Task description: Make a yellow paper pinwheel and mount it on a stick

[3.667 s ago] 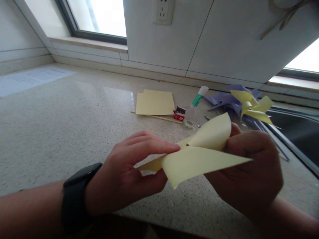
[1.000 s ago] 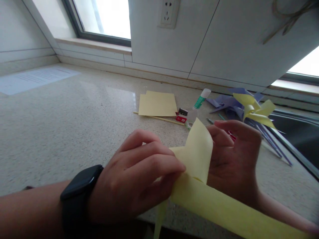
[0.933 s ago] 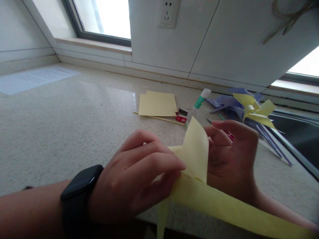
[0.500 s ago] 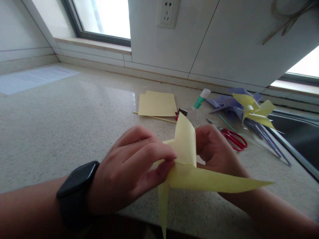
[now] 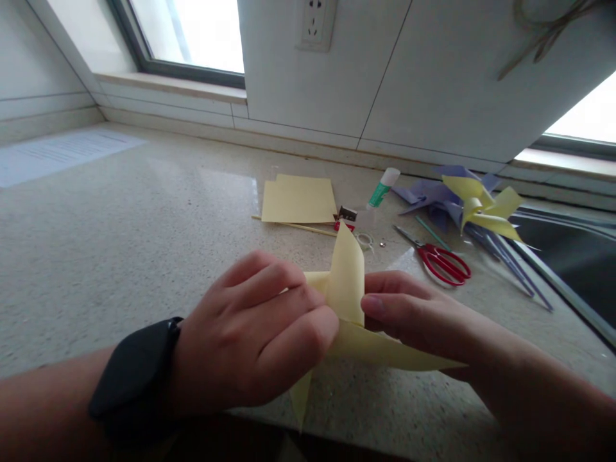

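Note:
A yellow paper pinwheel (image 5: pixel 347 276) is between my two hands, low over the counter's front edge. Its blades point up, right and down. My left hand (image 5: pixel 262 327), with a black watch on the wrist, is closed on the pinwheel near its centre and covers part of it. From the other side my right hand (image 5: pixel 404 305) grips the upright blade's right edge, thumb in front, the other fingers partly behind the paper. Beyond the hands lie red-handled scissors (image 5: pixel 443 263) and a small roll of clear tape (image 5: pixel 364 240).
Yellow paper sheets (image 5: pixel 298 200) lie by a thin wooden stick (image 5: pixel 308 228) and a black-and-red clip-like object (image 5: pixel 345 218). A glue stick (image 5: pixel 384 187) stands farther back. Finished yellow (image 5: pixel 486 205) and purple pinwheels (image 5: pixel 433 196) rest beside the sink (image 5: pixel 572 269).
My right hand has come in from behind the paper and its thumb now sits on the upright blade's edge. My left fingers have curled further over the centre. The pinwheel has tilted slightly.

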`<state>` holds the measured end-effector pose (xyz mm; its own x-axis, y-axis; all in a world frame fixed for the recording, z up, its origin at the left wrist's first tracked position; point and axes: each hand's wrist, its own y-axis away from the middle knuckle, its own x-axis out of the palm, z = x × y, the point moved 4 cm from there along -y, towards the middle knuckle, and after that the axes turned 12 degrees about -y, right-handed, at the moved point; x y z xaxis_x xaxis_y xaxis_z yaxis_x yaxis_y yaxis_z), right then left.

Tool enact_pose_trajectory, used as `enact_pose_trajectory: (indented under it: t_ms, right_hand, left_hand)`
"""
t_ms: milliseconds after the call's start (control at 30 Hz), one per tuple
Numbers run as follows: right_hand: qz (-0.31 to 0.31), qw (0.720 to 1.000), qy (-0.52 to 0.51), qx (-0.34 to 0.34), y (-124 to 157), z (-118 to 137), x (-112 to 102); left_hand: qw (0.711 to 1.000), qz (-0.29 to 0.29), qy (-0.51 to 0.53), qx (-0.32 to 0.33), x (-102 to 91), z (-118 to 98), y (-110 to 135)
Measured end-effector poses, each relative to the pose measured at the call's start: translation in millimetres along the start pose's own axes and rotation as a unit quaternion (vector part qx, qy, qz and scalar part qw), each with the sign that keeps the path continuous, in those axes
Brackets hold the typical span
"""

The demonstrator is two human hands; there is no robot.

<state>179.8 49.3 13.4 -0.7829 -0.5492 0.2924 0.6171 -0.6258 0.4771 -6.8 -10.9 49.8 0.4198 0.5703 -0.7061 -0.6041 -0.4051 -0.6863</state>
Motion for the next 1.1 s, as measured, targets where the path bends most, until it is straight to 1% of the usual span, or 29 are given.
enact_pose_trajectory:
  t_ms: [67, 133, 267, 367, 567, 700, 867, 933, 1000, 1067, 1100]
  right_hand:
    - [0.039, 0.999, -0.013, 0.011, 0.2, 1.1, 3.5]
    - [0.052, 0.998, -0.02, 0.012, 0.2, 2.2, 5.3]
    - [0.036, 0.999, -0.038, -0.006, -0.3, 2.4, 6.1]
    - [0.03, 0.998, -0.039, -0.035, -1.6, 3.0, 6.3]
    - [0.006, 0.997, -0.026, -0.069, -2.5, 3.8, 3.7]
    - [-0.014, 0.992, -0.034, -0.118, 0.0, 7.9, 2.2]
    - [-0.046, 0.984, -0.068, -0.156, 2.1, 13.8, -2.0]
    - [-0.058, 0.979, -0.088, -0.173, 3.0, 16.1, -5.0]
    - [-0.07, 0.975, -0.099, -0.186, 3.5, 17.8, -8.2]
    - [-0.087, 0.972, -0.103, -0.194, 3.6, 19.3, -11.2]
    - [-0.097, 0.97, -0.103, -0.199, 3.5, 19.9, -12.7]
  left_hand:
    - [1.0, 0.009, -0.005, -0.001, -3.3, -1.7, -4.5]
    - [1.0, 0.018, -0.015, -0.006, -6.6, -2.7, -9.5]
    - [0.999, 0.033, -0.025, 0.014, -12.1, -5.5, -20.6]
    - [0.998, 0.04, -0.034, 0.036, -15.8, -7.8, -29.3]
    - [0.996, 0.035, -0.051, 0.066, -21.1, -8.4, -41.8]
    - [0.998, 0.017, -0.041, 0.047, -18.6, -2.6, -45.2]
    - [0.998, 0.005, -0.057, 0.037, -13.8, 4.0, -54.4]
    - [0.998, 0.002, -0.059, 0.017, -13.1, 6.7, -58.1]
    - [0.998, -0.007, -0.051, -0.026, -12.1, 10.9, -59.0]
    - [0.994, -0.026, -0.031, -0.101, -9.2, 18.0, -55.4]
    - [0.987, -0.041, -0.011, -0.153, -6.6, 23.3, -51.7]
